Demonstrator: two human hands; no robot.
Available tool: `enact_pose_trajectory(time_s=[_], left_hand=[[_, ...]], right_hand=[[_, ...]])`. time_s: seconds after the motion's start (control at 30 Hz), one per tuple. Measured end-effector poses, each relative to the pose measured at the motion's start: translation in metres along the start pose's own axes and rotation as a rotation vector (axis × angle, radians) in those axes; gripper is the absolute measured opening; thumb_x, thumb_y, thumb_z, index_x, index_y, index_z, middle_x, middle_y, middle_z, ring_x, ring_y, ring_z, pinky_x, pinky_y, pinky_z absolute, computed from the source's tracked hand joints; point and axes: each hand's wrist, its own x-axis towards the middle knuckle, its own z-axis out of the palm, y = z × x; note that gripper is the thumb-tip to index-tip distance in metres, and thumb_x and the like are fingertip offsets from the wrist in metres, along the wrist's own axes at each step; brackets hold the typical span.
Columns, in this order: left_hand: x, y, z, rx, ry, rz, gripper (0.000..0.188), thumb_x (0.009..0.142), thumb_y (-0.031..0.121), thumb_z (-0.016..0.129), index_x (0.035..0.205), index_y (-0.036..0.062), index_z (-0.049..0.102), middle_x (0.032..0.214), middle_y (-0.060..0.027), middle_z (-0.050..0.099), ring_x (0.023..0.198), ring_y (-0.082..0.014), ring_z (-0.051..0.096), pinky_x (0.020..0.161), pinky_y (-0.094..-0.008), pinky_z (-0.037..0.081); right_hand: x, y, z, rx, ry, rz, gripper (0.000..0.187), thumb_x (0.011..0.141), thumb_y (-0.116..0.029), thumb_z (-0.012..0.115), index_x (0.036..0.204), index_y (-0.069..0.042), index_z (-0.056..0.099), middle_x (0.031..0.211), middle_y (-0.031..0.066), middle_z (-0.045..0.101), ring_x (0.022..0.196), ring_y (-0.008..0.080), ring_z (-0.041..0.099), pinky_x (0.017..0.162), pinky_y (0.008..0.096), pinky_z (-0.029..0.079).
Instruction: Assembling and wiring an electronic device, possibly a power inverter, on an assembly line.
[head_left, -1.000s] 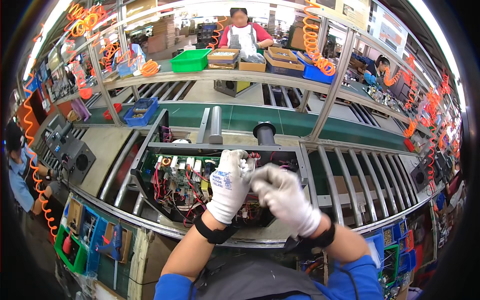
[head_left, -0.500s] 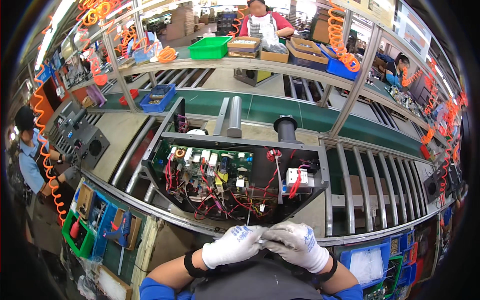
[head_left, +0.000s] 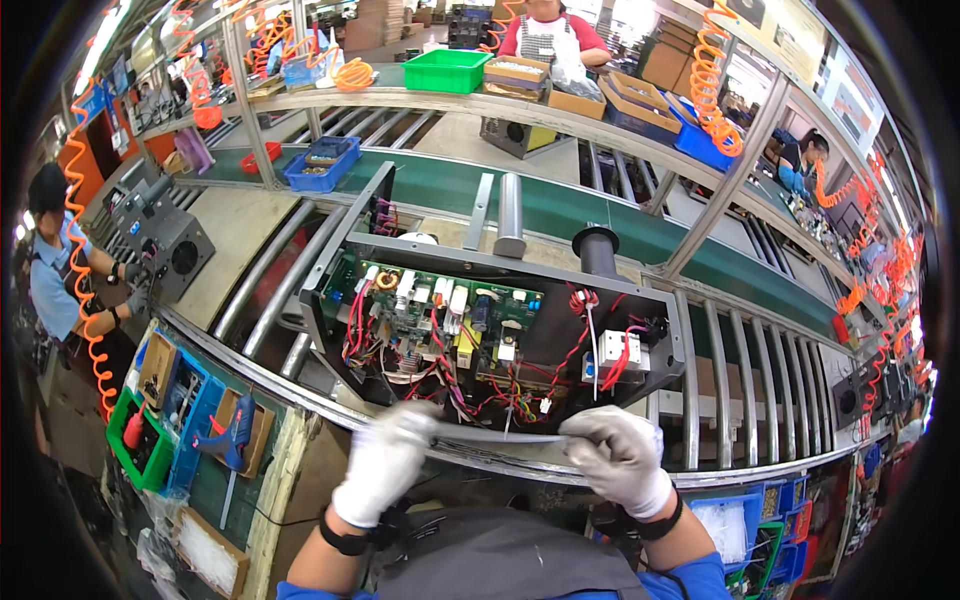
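My gloved right hand [head_left: 620, 455] pinches one end of a thin white strip, which looks like a cable tie [head_left: 500, 434]. The strip stretches across to my gloved left hand [head_left: 390, 455], whose fingers are closed at its other end and smeared by motion. Just beyond both hands lies an open black metal housing [head_left: 490, 268]. Inside it are a green circuit board [head_left: 515, 298], bundles of red and black wires [head_left: 440, 365] and a white block [head_left: 622, 356] at the right. Another white tie [head_left: 592, 340] stands up near that block.
The housing rests on a roller conveyor [head_left: 745, 385]. At left are a green bin [head_left: 140, 450], a blue bin [head_left: 197, 425] and a blue glue gun [head_left: 232, 435]. White strips fill a bin [head_left: 722, 528] at right. Coworkers stand at the left [head_left: 60, 280] and across the line [head_left: 555, 35].
My hands have moved apart, the left one to the left and the right one slightly right and up. The white strip now shows stretched between them. The view has shifted a little.
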Motion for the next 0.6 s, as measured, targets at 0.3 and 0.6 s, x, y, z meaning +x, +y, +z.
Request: enact_pose_trajectory(time_s=[0.3,0.6], left_hand=[[-0.006,0.011,0.020,-0.173,-0.593,-0.162,0.026,0.088,0.012,0.059,0.111,0.0023,0.065,0.081,-0.0073,0.066,0.066,-0.0110,0.057,0.060,-0.0256,0.045],[0.030,0.000,-0.011,-0.727,0.044,-0.154,0.030,0.089,-0.002,0.053,0.118,-0.0034,0.058,0.084,0.0051,0.055,0.066,0.0012,0.044,0.053,-0.0143,0.032]], right_hand=[[-0.001,-0.001,-0.001,-0.085,-0.299,-0.070,0.026,0.081,-0.004,0.065,0.107,-0.005,0.065,0.092,0.0124,0.068,0.080,0.0284,0.067,0.067,0.0341,0.055],[0.094,-0.011,0.001,-1.379,-0.622,-0.449,0.007,0.078,-0.016,0.057,0.082,-0.011,0.061,0.075,0.0053,0.057,0.076,0.0224,0.057,0.079,0.0368,0.043]])
